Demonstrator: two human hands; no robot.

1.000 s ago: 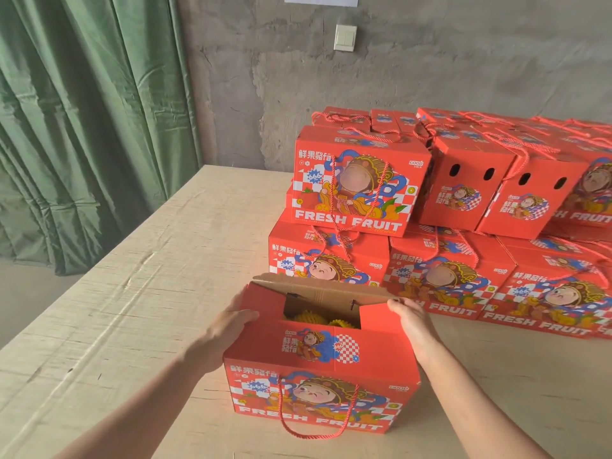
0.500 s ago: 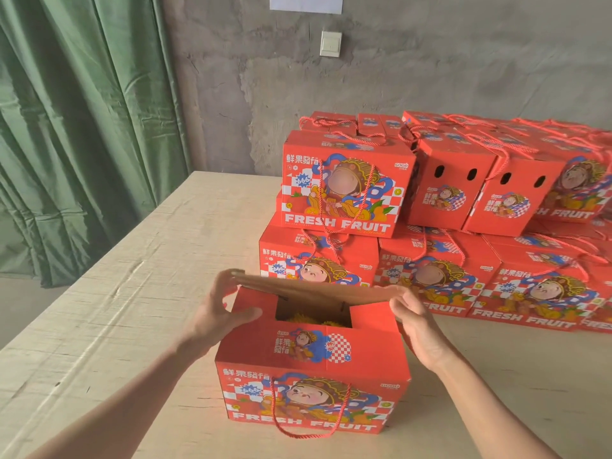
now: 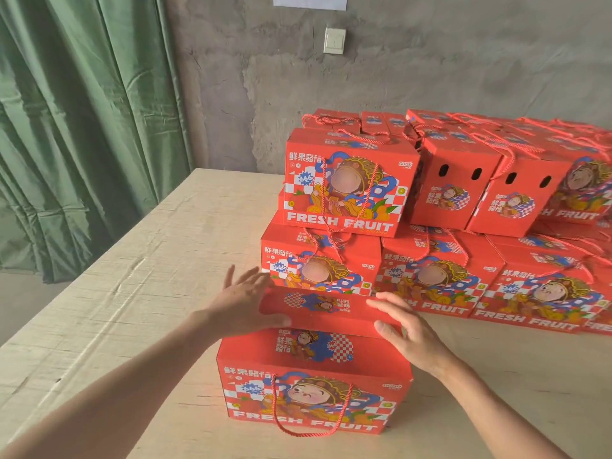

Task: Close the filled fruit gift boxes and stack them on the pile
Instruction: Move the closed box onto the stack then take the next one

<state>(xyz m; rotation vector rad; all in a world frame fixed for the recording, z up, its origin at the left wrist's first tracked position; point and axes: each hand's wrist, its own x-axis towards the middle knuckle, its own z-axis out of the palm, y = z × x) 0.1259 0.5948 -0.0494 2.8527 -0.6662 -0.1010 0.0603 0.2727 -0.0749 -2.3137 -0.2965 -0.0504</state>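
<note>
While a green cloth curtain (image 3: 82, 127) hangs at far left, the left hand (image 3: 238, 303), grip open and fingers straight, presses the lid flap (image 3: 318, 309) of the red cardboard gift box (image 3: 314, 392) marked "FRESH FRUIT" on the pale wooden surface (image 3: 149, 276). The right hand (image 3: 410, 332), likewise flat, presses the flap's other end. Just behind stands the pile of matching red boxes (image 3: 351, 193).

Box: our gift box (image 3: 314, 392) stood on the table (image 3: 132, 293) before the pile (image 3: 347, 187).
Flap: its rear flap (image 3: 328, 308) leaned forward over the top.
Hands: our left hand (image 3: 243, 301) and right hand (image 3: 409, 332) touched its ends, fingers straight.
</note>
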